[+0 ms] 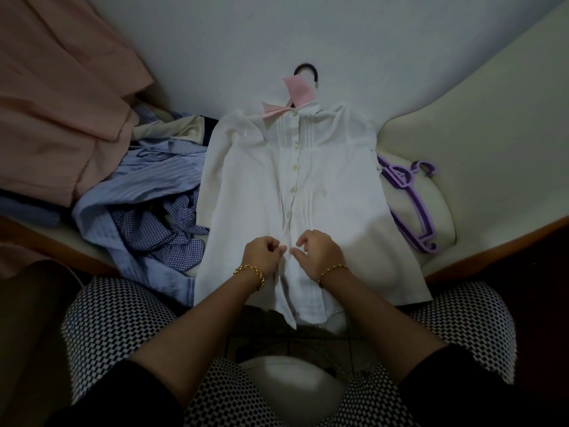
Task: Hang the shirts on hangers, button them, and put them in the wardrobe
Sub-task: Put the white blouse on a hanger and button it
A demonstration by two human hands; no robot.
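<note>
the white shirt (pixel 332 192) lies front-up on a pale cushioned seat (pixel 438 195), hung on a dark hanger whose hook (pixel 308 70) shows above the pink collar ties (pixel 295 90), and its buttons (pixel 292 188) are done up down to just above the hands. the left hand (pixel 264 254) pinches one placket edge with curled fingers, and the right hand (pixel 320 251) pinches the facing edge between thumb and forefinger (a gold bracelet (pixel 251 274) on each wrist). a heap of blue shirts (pixel 144 208) lies against the shirt's left side, and purple hangers (pixel 412 204) lie just beside its right.
</note>
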